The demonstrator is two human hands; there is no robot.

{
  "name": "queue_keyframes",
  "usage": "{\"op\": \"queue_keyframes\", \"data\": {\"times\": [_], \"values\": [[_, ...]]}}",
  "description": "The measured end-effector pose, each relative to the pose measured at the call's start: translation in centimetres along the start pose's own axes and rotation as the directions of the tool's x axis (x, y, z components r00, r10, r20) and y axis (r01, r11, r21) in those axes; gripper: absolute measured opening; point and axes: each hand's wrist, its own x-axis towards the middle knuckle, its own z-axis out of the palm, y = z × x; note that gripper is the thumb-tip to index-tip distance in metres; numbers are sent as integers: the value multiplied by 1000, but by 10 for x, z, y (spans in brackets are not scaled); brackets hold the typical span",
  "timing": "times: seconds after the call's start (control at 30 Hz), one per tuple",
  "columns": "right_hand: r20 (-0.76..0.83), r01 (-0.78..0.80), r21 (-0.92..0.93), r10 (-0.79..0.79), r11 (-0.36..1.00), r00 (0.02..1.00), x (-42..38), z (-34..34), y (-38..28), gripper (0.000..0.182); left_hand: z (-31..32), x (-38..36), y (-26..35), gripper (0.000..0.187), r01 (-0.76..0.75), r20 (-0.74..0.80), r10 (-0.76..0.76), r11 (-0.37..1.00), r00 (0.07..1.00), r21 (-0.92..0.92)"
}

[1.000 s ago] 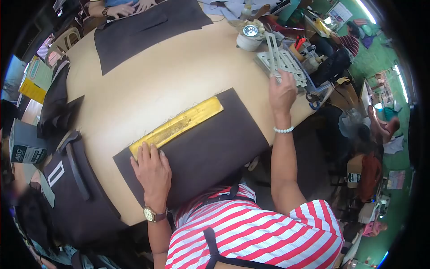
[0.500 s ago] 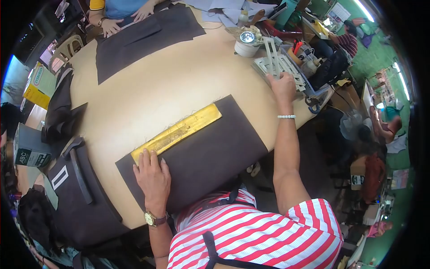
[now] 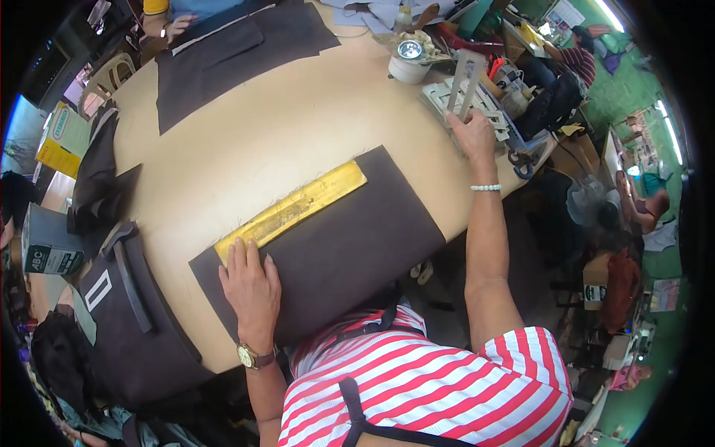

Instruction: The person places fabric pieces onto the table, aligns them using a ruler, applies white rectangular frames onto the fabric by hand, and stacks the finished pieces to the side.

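My left hand (image 3: 252, 287) lies flat with its fingers stretched out on a dark brown sheet (image 3: 342, 257), which looks like leather or stiff cloth. Its fingertips touch the near left end of a worn yellow bar (image 3: 298, 210) lying along the sheet's far edge, with loose threads beside it. At the far right of the table, my right hand (image 3: 474, 138) grips the lower end of a pale, narrow rectangular frame (image 3: 468, 74), held up above a stack of similar pale frames (image 3: 441, 97).
Left of the sheet, a hammer (image 3: 132, 287) rests on dark material with a white rectangular frame (image 3: 98, 290). Scissors (image 3: 521, 162) lie by the right edge. A white round container (image 3: 408, 70) stands at the back. Across the table, another person's hand (image 3: 179, 28) is near dark sheets (image 3: 231, 63).
My right hand has lifted the pale frame slightly up and to the right, and tilted it. My left hand stays on the bar. The person opposite has raised a hand and an edge of the dark sheet.
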Motion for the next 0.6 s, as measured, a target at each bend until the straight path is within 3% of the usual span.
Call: {"op": "queue_keyframes", "data": {"times": [0.13,0.23,0.43,0.53,0.6], "values": [[35,98,36,-99,995,994,11,7,22,25,0,0,0,35,1,-1,-1,1000,1000,-2],[-100,172,-1,-171,985,980,11,15,30,16,-1,0,0,36,0,5,0,1000,1000,-7],[50,125,30,-126,992,991,18,8,24,13,-1,0,0,36,1,2,-1,1000,1000,6],[91,183,-16,-181,983,979,31,11,41,16,-1,1,0,36,11,12,-11,1000,1000,9],[184,105,105,-123,989,975,41,9,46,19,-1,1,1,36,7,12,-7,1000,1000,8]]}}
